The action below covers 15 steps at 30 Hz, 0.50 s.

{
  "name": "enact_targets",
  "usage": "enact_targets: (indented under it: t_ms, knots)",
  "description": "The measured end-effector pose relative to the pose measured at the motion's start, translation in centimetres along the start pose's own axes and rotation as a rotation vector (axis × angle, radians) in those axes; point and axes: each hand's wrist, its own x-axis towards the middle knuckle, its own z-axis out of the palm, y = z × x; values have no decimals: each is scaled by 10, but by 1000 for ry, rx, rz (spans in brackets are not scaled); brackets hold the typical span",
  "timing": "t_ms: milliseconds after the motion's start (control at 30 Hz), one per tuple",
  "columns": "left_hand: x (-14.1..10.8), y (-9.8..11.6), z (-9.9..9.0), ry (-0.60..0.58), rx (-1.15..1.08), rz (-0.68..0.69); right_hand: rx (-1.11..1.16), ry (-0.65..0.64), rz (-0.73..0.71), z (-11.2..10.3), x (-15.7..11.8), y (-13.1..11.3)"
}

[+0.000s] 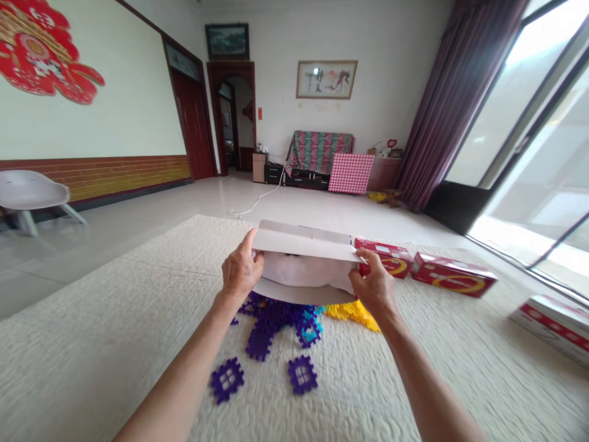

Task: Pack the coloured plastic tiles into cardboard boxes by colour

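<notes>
Between my two hands is a cardboard box (304, 242), its open end toward me and its pale flaps spread above and below. Something white and soft-looking (304, 270) fills the opening. My left hand (242, 264) grips the box's left edge, thumb near the opening. On the right side my right hand (375, 279) pinches the edge by the upper flap. Beneath the box lie purple interlocking plastic pieces (276, 316), a few light blue pieces (310, 334) and a yellow pile (356, 314). Two purple window-shaped squares (302, 374) rest nearer to me.
A cream quilted mat (138, 344) covers the floor. Two red boxes (453, 274) stand to the right, with a white and red box (554, 325) farther right. A white chair (34, 193) is at the left, and a cloth-covered cabinet (319, 150) stands by the far wall.
</notes>
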Motion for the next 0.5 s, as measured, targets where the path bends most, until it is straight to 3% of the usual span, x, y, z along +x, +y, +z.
enact_targets:
  t_ms: [100,200,500]
  knots:
    - [-26,5,-18,-31,-35,55,-5,10,-11,-29,-17,-3]
    - [-49,-2,-38,-62,-51,63,25,-8,-34,-45,-42,-9]
    - [-114,-46,-98,-120,20,-1,66,-215,-36,-48,-132,-24]
